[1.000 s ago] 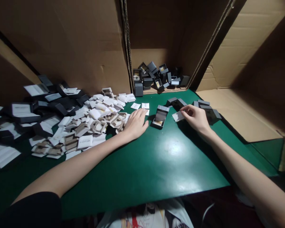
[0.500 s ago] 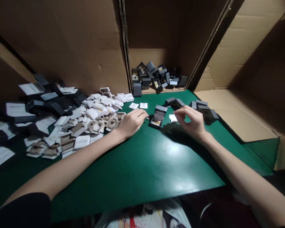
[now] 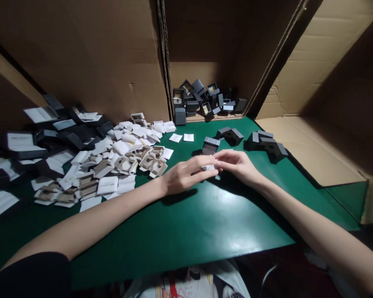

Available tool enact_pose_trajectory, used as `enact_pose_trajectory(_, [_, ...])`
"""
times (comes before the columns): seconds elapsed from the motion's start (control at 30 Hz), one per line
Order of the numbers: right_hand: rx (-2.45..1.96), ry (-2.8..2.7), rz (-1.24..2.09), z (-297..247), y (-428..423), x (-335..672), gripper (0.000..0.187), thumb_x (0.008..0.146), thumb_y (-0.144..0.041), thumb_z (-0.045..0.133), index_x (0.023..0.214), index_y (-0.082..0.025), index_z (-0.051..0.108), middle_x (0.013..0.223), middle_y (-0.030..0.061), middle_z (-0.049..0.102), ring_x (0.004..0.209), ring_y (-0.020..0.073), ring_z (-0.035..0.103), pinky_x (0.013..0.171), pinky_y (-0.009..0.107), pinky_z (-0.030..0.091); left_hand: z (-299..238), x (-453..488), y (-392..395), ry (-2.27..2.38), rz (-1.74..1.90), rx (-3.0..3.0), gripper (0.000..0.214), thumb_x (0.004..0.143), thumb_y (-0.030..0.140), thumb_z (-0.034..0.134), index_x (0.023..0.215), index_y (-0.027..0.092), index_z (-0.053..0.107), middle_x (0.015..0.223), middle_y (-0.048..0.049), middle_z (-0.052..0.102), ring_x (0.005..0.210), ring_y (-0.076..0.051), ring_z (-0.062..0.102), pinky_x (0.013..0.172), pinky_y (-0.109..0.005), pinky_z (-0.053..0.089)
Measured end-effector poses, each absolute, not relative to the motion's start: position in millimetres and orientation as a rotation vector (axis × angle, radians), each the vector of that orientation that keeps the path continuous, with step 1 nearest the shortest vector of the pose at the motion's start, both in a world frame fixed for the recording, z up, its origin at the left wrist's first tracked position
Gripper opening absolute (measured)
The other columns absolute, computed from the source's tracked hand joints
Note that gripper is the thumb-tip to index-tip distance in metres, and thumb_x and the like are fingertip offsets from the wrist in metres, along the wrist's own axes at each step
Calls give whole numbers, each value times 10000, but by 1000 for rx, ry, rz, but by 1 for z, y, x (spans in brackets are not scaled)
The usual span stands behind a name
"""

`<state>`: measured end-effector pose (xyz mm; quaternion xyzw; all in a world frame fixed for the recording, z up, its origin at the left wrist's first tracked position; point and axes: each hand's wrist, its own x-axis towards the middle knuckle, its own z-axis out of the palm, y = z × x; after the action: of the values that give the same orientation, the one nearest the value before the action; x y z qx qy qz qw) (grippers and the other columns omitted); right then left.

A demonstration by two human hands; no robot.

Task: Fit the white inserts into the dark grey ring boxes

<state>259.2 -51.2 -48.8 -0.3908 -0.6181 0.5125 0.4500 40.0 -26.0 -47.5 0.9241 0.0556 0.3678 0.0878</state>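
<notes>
My left hand (image 3: 186,174) and my right hand (image 3: 236,162) meet over the green mat (image 3: 186,223), just in front of a small open black box (image 3: 210,145). Their fingertips pinch together on a small white card (image 3: 209,167), most of it hidden by the fingers. To the left lies a heap of white cards and tan inserts (image 3: 124,159). Closed dark boxes (image 3: 267,142) stand to the right of my right hand, and two more (image 3: 230,134) sit behind the open box.
Cardboard walls (image 3: 96,58) surround the mat. A pile of finished black boxes (image 3: 205,101) lies in a cardboard bay at the back. Larger black trays with white leaflets (image 3: 34,140) are stacked at far left. Two loose white cards (image 3: 182,137) rest behind the heap.
Both hands have left the heap and the boxes and come together in front of the open box, the right bringing the white card that the left now also pinches.
</notes>
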Motion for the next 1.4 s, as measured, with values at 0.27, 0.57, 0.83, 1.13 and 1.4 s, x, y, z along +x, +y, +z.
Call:
enact_pose_trajectory(0.27, [-893,-1227,1160,-53,-41,271,405,744,-365,721,1130,-313,612,966,2,639,715,122,587,677,296,520,-56,40,-14,895,840,2830,341,863,199,564,1200,164,527,1208,-131,495,1176,-286,465,958,-471,470])
enact_pose_trajectory(0.57, [-938,-1210,1042,-56,-37,274,245,731,-346,734,928,-250,624,803,-13,638,603,111,561,601,276,512,-53,41,-16,735,908,2615,119,900,190,508,942,181,619,1263,-105,449,1230,-241,451,1018,-445,439])
enact_pose_trajectory(0.83, [-1084,-1300,768,-58,-41,272,259,720,-405,743,872,-225,635,803,7,667,655,140,614,593,279,526,-52,41,-24,720,857,2226,109,846,237,593,914,229,678,1488,-35,271,1420,-274,230,1121,-493,338])
enact_pose_trajectory(1.13, [-1099,-1604,494,-55,-50,265,181,776,-401,689,814,-231,638,820,28,661,699,166,582,646,328,498,-50,38,-20,679,686,2115,124,803,265,632,877,188,695,1533,-77,244,1357,-311,367,1100,-496,344])
enact_pose_trajectory(1.4, [-1004,-1850,189,-55,-51,259,25,821,-285,644,841,-271,648,802,40,668,782,219,563,713,420,479,-44,43,-22,537,711,2157,136,826,237,614,902,174,708,1385,-91,486,1282,-239,472,1088,-406,355])
